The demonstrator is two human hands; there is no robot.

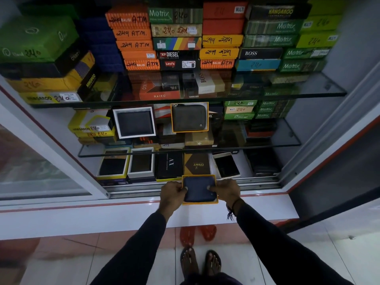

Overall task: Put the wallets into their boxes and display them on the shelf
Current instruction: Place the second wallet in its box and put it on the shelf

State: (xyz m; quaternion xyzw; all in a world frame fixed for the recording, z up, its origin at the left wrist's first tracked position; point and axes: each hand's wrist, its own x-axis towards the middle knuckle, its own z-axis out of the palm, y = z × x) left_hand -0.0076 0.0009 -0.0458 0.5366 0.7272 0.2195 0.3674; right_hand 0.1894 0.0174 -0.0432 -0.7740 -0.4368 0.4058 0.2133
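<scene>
Both hands point(172, 193) point(226, 192) clamped on yellow-rimmed box point(199, 203), navy wallet point(198, 189) inside — tilt it, wallet slides out near the cabinet sill point(144, 204).

Hands: left hand point(172, 193) and right hand point(225, 191) grip the orange box point(199, 203).
Inside: dark blue wallet point(199, 189).
Place: before the bottom shelf point(245, 177).

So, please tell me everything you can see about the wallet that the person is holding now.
The dark navy, leather-looking wallet lies flat and closed inside a shallow orange-rimmed box, filling it almost fully. The left hand and right hand hold the box by its sides, thumbs pressing on the wallet. It sits in front of the cabinet's lowest shelf.
</scene>
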